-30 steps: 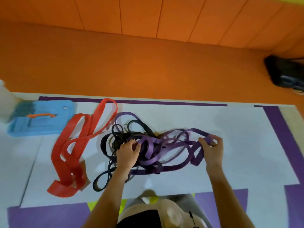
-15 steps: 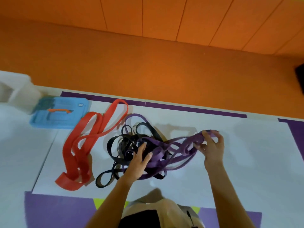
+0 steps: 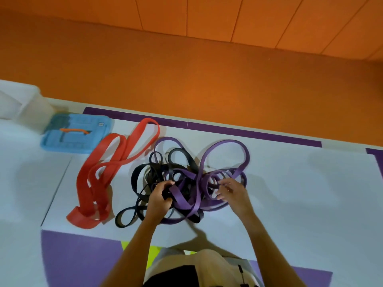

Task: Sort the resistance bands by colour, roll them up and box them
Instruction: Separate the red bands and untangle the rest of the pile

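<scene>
Translucent white plastic box [image 3: 33,106] cut off at left edge. Fingertips of left hand [image 3: 160,195] buried among tangled black rubber bands [image 3: 134,176]; right hand [image 3: 233,192] fingertips blurred.

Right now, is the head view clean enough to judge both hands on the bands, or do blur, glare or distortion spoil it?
Head view: usable. Slight motion blur softens the left hand and right hand on the tangled bands; no glare; soft arm shadows fall on the white mat; wide-angle bending slants the wall panels.
</scene>
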Tool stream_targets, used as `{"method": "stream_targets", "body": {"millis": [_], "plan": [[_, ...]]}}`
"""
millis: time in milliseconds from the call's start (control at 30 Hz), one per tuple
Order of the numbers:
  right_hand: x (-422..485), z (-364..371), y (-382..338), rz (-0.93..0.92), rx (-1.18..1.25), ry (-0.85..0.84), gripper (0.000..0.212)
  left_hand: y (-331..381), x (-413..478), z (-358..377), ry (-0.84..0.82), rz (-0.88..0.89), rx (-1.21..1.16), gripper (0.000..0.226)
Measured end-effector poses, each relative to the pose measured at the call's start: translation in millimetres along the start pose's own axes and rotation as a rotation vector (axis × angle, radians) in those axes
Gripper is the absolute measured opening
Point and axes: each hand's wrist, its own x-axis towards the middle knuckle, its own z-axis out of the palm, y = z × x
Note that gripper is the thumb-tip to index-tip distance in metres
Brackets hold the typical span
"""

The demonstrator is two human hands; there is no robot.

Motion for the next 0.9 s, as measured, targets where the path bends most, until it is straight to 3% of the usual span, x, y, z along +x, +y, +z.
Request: {"method": "stream_targets", "body": {"millis": [133,233,300,400,533,633,767,900], "plan": [[-6.5,37.6,-1.8,-0.314,-0.379,-0.101,0.047,4.6,-1.7,-0.6,-0.089,0.11,0.22,0.054],[-14.6,66.6,2.4,-0.367,-0.63,-0.314,0.063,-1.7,-6.0,-7.2,-0.061,0.159,0.351,0.031],[-20.4,81.2,5.2,-0.332,-0.845,-0.341,0.067,-10.1,-10.3,-15.4,-0.032,0.168,0.33,0.025],[-24.6,95.8,-3.6,-0.177,-0.983,-0.34,0.071,-16.6,-12.2,-27.3,0.079,0.088,0.221,0.028],[-28.2,116.7,-27.6,-0.11,-1.165,-0.233,0.051,-13.2,-2.7,-41.6,0.168,0.08,0.072,0.023],[-35.1,129.5,-32.7,-0.038,-1.144,-0.174,0.043,-10.6,2.9,-52.9,0.182,0.067,-0.036,0.019],[-43.5,128.7,-25.1,0.158,-1.019,-0.219,0.038,-9.2,6.1,-63.4,0.136,0.007,-0.176,0.013],[-43.2,124.8,-34.9,0.133,-0.885,-0.13,0.029,1.5,9.7,-79.1,0.17,-0.036,-0.316,0.007]]}}
